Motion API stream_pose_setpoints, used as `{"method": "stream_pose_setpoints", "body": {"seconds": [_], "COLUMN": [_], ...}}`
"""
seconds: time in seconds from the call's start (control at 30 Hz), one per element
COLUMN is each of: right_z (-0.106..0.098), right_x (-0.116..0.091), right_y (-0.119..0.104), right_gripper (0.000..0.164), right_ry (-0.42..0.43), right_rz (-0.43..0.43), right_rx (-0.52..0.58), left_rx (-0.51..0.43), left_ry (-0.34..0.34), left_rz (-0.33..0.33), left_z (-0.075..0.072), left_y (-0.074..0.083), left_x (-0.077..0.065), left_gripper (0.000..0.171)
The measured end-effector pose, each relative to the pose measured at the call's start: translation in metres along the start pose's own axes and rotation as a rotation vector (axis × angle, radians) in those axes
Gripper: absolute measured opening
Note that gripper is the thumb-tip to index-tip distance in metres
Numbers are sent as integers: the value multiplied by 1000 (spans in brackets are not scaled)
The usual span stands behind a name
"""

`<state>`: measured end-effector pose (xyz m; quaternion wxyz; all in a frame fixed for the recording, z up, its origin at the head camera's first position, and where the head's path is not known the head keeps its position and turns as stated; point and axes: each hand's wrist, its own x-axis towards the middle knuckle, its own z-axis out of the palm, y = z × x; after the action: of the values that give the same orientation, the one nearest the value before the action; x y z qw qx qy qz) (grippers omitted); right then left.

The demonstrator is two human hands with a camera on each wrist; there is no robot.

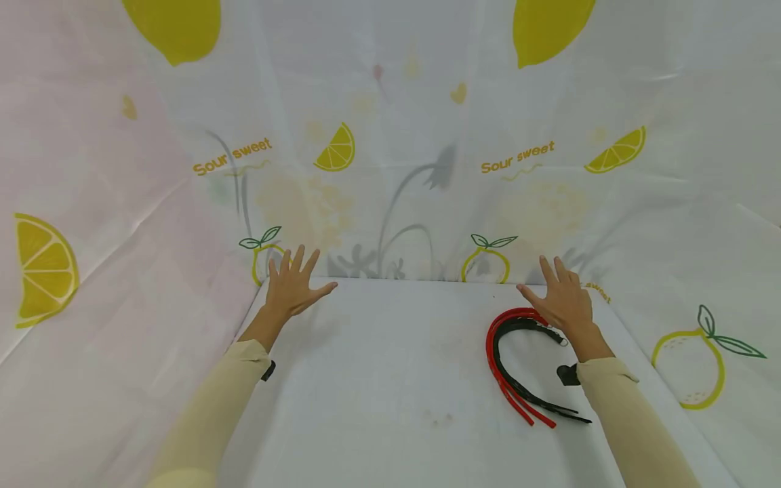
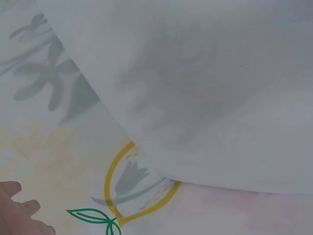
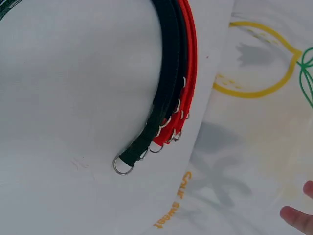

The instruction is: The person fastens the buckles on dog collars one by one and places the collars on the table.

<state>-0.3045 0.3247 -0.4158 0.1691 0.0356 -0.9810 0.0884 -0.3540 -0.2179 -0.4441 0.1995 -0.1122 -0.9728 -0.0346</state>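
Observation:
Both hands are held out with fingers spread and nothing in them. My left hand (image 1: 289, 290) is over the far left corner of the white table (image 1: 378, 379); its fingertips (image 2: 29, 206) enter the left wrist view at the lower left. Toward the far right, my right hand (image 1: 566, 305) hovers just beyond a bundle of curved straps and overlaps its ringed end in the head view. The bundle has red straps (image 1: 490, 342) outside and black straps (image 1: 516, 388) inside. Small metal rings (image 3: 115, 166) show at their ends in the right wrist view.
A white backdrop (image 1: 390, 196) printed with lemons and "Sour sweet" lettering rises behind the table and at both sides. The table's far edge (image 1: 396, 280) meets it. A dark wrist device (image 1: 568, 375) sits by the right sleeve, and another (image 1: 268, 370) by the left.

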Motion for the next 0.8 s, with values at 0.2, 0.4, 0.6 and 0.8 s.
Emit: {"method": "stream_pose_setpoints", "body": {"seconds": [0.2, 0.4, 0.6, 0.8], "right_z": [10, 38, 72, 92], "right_x": [-3, -11, -18, -20], "right_y": [-1, -14, -33, -46], "right_gripper": [66, 30, 20, 26], "right_ry": [83, 173, -39, -168], "right_rz": [-54, -198, -136, -26], "right_rx": [26, 64, 75, 51], "left_rx": [-72, -276, -376, -446], "left_ry": [108, 71, -102, -191], "left_rz": [112, 149, 127, 154], "left_z": [6, 21, 37, 47], "left_y": [4, 30, 82, 125], "left_x": [-5, -12, -19, -31], "left_gripper": [50, 12, 13, 12]}}
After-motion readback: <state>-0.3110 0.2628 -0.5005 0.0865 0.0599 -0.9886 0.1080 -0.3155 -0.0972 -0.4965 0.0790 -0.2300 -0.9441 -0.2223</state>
